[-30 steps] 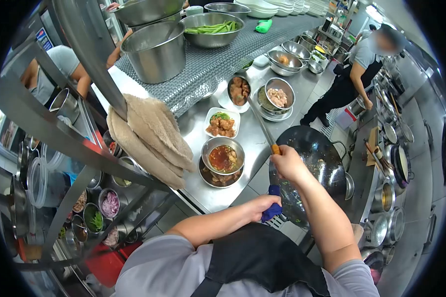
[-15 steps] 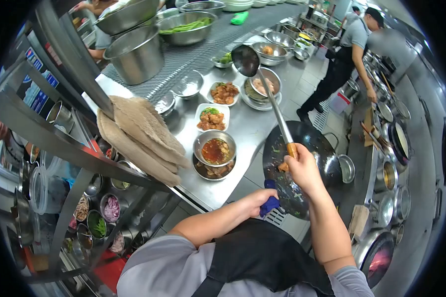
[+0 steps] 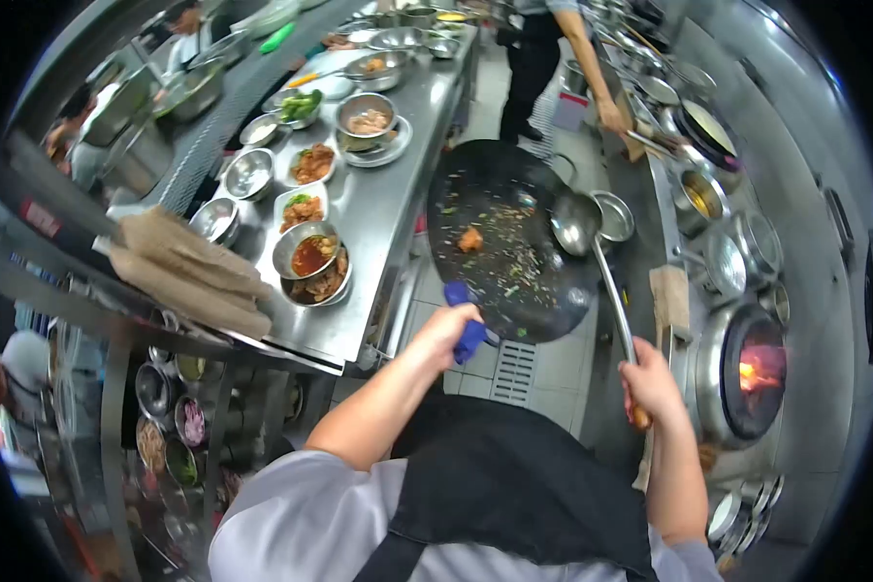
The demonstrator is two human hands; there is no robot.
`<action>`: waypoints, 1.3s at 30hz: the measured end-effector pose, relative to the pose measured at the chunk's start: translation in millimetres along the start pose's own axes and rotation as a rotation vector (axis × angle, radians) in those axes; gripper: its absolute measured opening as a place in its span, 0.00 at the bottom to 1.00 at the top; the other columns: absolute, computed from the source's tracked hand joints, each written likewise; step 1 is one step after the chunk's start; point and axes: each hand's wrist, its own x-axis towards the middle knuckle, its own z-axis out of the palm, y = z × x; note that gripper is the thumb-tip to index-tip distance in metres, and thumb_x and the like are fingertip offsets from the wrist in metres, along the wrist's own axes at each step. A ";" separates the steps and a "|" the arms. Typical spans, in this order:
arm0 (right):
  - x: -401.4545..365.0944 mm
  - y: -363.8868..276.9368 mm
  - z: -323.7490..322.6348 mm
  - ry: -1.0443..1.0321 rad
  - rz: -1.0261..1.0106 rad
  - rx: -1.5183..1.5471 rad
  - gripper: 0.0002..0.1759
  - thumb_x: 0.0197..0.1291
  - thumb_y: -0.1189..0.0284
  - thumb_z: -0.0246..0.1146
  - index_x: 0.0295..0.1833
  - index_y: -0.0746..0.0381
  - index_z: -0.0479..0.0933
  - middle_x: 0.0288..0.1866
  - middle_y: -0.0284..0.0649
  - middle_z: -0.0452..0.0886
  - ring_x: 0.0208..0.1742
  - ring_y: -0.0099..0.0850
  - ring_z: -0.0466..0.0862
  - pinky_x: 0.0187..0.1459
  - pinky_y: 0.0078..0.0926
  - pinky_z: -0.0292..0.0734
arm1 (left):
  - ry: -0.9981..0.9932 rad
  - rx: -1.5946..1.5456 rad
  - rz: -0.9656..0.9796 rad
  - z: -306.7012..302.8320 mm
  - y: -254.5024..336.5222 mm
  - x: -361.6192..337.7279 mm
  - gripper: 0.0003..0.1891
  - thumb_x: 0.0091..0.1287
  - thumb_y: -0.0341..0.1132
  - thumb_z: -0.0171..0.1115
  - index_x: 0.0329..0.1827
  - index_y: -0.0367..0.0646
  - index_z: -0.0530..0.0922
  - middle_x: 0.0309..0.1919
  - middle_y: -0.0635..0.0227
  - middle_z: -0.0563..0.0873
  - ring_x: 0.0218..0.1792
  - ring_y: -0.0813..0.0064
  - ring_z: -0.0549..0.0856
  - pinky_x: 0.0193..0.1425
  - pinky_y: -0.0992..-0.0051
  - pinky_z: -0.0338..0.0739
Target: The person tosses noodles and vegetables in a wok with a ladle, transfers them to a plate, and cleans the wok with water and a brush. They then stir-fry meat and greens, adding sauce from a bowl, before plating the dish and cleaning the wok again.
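My left hand (image 3: pixel 447 333) is closed round the near handle of a large black wok (image 3: pixel 495 209), with a folded blue cloth (image 3: pixel 468 322) between palm and handle. Inside the wok lie one browned fried piece (image 3: pixel 470 240) and scattered bits of green and pale chopped food. In my right hand (image 3: pixel 652 380) is the wooden handle of a long steel ladle (image 3: pixel 578 221), its bowl over the wok's right rim. On the counter to the left, two white dishes of fried pieces (image 3: pixel 303 210) stand beside a steel bowl of red-brown sauce (image 3: pixel 311 254).
A burner with a visible flame (image 3: pixel 759 371) is at my right, with steel pots (image 3: pixel 700 194) along the range behind it. Brown towels (image 3: pixel 189 276) hang at the counter's left corner. A co-worker (image 3: pixel 529 68) stands ahead, one arm reaching to the range.
The ladle has swung from above the counter to the wok's right side, my right hand going right and down. The wok is turned more toward me, and my view has shifted right.
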 end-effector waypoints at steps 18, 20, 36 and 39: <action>-1.7 -103.3 101.6 -0.606 0.192 0.510 0.17 0.61 0.77 0.51 0.57 0.64 0.68 0.21 0.37 0.69 0.11 0.27 0.69 0.11 0.24 0.66 | -0.038 -0.179 -0.249 -51.7 -39.5 0.4 0.05 0.56 0.35 0.58 0.29 0.44 0.75 0.18 0.68 0.77 0.13 0.74 0.75 0.15 0.75 0.69; 13.1 -134.4 117.4 -0.619 0.157 0.414 0.17 0.61 0.78 0.51 0.57 0.64 0.68 0.21 0.37 0.69 0.11 0.25 0.70 0.11 0.21 0.66 | -0.071 -0.236 -0.241 -59.5 -30.9 -6.0 0.05 0.56 0.35 0.58 0.30 0.44 0.75 0.18 0.68 0.77 0.13 0.74 0.75 0.15 0.75 0.69; 135.8 -206.2 267.2 -0.266 -0.581 -0.780 0.29 0.54 0.73 0.57 0.64 0.69 0.65 0.36 0.62 0.80 0.42 0.58 0.81 0.44 0.46 0.75 | -0.140 -0.158 -0.194 -102.5 22.2 26.3 0.04 0.56 0.30 0.58 0.33 0.41 0.76 0.23 0.71 0.79 0.20 0.80 0.80 0.21 0.80 0.75; 139.2 -200.2 250.4 -0.355 -0.530 -0.434 0.31 0.56 0.76 0.58 0.67 0.69 0.62 0.29 0.51 0.81 0.25 0.36 0.83 0.30 0.34 0.77 | -0.175 -0.234 -0.188 -101.7 29.3 31.3 0.10 0.56 0.29 0.57 0.41 0.39 0.76 0.27 0.70 0.81 0.22 0.78 0.81 0.26 0.77 0.78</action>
